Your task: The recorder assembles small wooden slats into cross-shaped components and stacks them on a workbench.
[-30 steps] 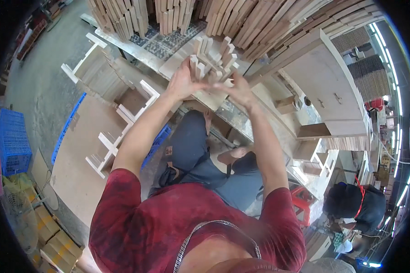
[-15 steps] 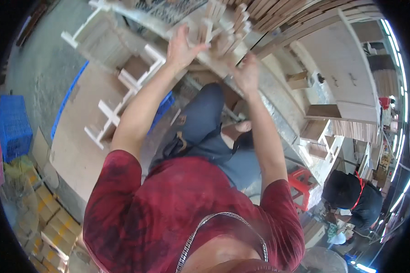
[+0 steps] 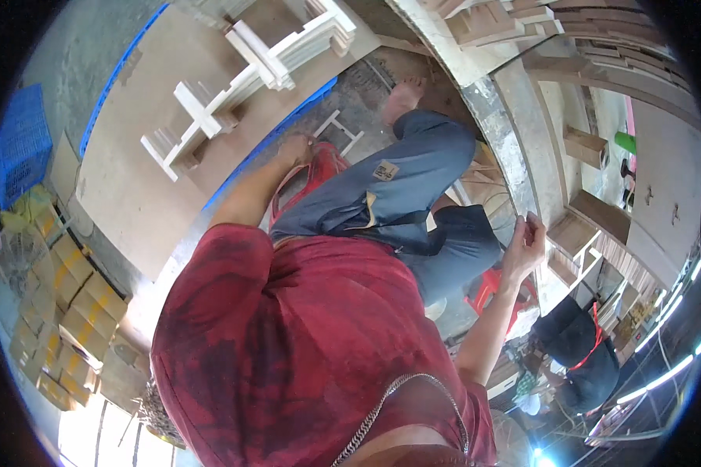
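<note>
My left hand [image 3: 294, 149] is down beside my left thigh, its curled fingers closed at the upper end of a red plastic stool [image 3: 325, 165]. Just past the fingers, a small white H-shaped wooden frame [image 3: 339, 134] shows against the floor; whether my hand touches it I cannot tell. My right hand [image 3: 528, 240] is by the edge of the workbench [image 3: 497, 117], fingers bent and drawn together. What they hold, if anything, is hidden.
On a brown board [image 3: 132, 128] at left lie stacks of white wooden frames [image 3: 261, 58]. Blue crate [image 3: 25, 144] and cartons [image 3: 86, 300] are far left. Wood pieces [image 3: 491, 27] lie on the bench. Another red stool [image 3: 487, 289] and a co-worker [image 3: 576, 350] are at right.
Both hands have left the wood pieces on the bench. My left hand has dropped beside my thigh, where the red stool now shows; my right hand has moved right along the bench.
</note>
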Available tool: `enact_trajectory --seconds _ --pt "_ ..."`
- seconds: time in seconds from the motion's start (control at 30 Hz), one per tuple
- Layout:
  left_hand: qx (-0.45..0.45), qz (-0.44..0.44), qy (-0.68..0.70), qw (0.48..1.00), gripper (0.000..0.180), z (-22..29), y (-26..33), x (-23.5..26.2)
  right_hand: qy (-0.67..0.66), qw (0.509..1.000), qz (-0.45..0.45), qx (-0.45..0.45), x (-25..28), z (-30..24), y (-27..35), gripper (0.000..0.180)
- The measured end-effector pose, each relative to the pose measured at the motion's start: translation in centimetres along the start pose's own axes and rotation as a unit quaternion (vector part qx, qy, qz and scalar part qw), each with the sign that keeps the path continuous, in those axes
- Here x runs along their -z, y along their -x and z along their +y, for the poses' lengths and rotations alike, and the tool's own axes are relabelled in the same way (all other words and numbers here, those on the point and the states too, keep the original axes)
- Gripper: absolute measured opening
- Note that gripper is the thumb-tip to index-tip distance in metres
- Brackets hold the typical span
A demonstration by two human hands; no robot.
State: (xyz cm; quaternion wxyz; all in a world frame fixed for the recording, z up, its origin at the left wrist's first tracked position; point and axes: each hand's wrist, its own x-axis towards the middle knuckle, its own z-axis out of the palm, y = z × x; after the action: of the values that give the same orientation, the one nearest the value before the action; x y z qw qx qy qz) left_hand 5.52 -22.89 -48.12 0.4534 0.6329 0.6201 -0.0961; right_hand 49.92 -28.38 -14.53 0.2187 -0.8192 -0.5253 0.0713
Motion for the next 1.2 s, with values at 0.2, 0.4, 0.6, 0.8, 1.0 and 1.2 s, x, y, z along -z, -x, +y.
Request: enact_trajectory --seconds 0.2,0.4,0.6,0.8,1.0,1.2 --pt "-0.054 -0.012 -0.026 0.998 0.036 3.7 -2.1 1.6 0.005 0.977 -0.204 -0.062 -3.2 -1.3 0.6 0.023" --pt "-0.301 0.285 0.205 0.887 0.017 18.2 5.7 13.4 0.087 0.916 -0.39 -0.023 -6.7 0.3 1.7 0.033" --pt "-0.635 0.263 0.022 0.726 0.017 33.1 5.7 17.9 0.108 0.897 -0.428 -0.003 -12.6 3.5 0.2 0.035" --pt "-0.424 0.279 0.114 0.854 0.016 30.5 8.5 17.0 0.022 0.909 -0.415 0.034 -14.1 5.9 1.4 0.037" --pt "-0.527 0.339 -0.099 0.773 0.019 31.4 6.8 19.7 0.048 0.846 -0.519 0.114 -17.6 5.6 -3.7 0.038" --pt "-0.638 0.234 -0.224 0.698 0.029 41.9 -0.8 16.8 -0.022 0.832 -0.553 -0.047 -26.6 7.4 -4.9 0.031"
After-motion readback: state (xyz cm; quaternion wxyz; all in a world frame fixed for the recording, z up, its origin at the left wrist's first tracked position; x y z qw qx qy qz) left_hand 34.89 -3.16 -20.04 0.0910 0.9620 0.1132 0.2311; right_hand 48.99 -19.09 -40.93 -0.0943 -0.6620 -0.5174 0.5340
